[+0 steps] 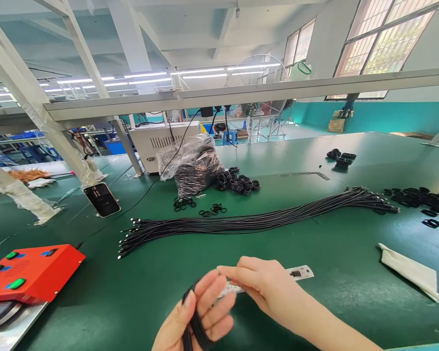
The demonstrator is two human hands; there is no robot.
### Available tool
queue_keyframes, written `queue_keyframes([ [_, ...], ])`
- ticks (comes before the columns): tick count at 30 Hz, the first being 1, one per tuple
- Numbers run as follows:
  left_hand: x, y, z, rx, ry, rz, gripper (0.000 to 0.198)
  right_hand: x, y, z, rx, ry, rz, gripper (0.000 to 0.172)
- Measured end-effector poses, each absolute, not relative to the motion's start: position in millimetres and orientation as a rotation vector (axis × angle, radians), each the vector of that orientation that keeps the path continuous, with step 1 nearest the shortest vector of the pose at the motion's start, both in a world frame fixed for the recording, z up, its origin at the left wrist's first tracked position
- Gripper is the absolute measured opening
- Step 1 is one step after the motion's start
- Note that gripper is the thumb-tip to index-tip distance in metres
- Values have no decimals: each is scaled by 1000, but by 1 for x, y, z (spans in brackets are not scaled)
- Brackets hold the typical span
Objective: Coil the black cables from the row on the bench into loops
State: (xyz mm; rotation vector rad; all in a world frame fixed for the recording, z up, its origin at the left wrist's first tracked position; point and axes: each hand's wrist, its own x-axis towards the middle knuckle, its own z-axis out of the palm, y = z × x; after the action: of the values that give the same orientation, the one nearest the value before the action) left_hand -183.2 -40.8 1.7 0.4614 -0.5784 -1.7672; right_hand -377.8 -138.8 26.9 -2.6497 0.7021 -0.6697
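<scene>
At the lower centre, my left hand [201, 312] is turned palm up, its thumb pressing a looped black cable [196, 324] against the fingers. The fingers of my right hand [263, 282] come together in a pinch at the tip of my left index finger. Whatever they pinch, if anything, is too small or hidden to make out. Beneath my right hand lies a ruler [303, 272], partly covered by it. Beyond both hands, a long bundle of black cables [241, 225] with metal-tipped ends stretches across the green table [332, 302].
Black rings [215, 209], coiled black cables [237, 181] and a plastic bag [197, 168] sit behind the bundle. More black loops [428, 200] lie at right, near a pale cloth [409, 273]. A red box [32, 270] with green buttons and a phone [101, 199] are at left.
</scene>
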Motion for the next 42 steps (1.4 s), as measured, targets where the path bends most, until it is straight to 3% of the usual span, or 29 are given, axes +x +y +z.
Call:
queue_keyframes([
  [6, -175, -53, 7, 300, -578, -1480, 54, -395, -118, -6, -2683, 831, -732, 31],
  [9, -180, -58, 7, 465, -511, -1356, 48, -397, -108, -19, -2765, 808, -755, 26],
  [13, -197, -65, -2, 747, -390, -1174, 36, -388, -97, -32, -2899, 779, -1012, 35],
  [16, -206, -69, -12, 1000, -495, -1046, 37, -378, -94, -23, -2961, 759, -1011, 31],
  [22, -202, -60, -23, 1317, -986, -1223, 40, -370, -114, 14, -2842, 732, -893, 18],
  [25, -199, -54, -19, 1171, -964, -1365, 35, -364, -128, 16, -2570, 727, -908, 19],
  [29, -196, -61, -5, 871, -891, -1559, 31, -344, -138, 12, -1866, 686, -869, 17],
  [35, -186, -111, 31, 949, -502, -1448, 15, -320, -165, 17, -1133, 392, -701, 17],
  [38, -184, -134, 39, 943, -493, -1503, 22, -325, -185, 19, -911, 309, -575, 10],
  [42, -185, -148, 19, 843, -518, -1622, 23, -328, -188, 6, -769, 198, -519, 30],
])
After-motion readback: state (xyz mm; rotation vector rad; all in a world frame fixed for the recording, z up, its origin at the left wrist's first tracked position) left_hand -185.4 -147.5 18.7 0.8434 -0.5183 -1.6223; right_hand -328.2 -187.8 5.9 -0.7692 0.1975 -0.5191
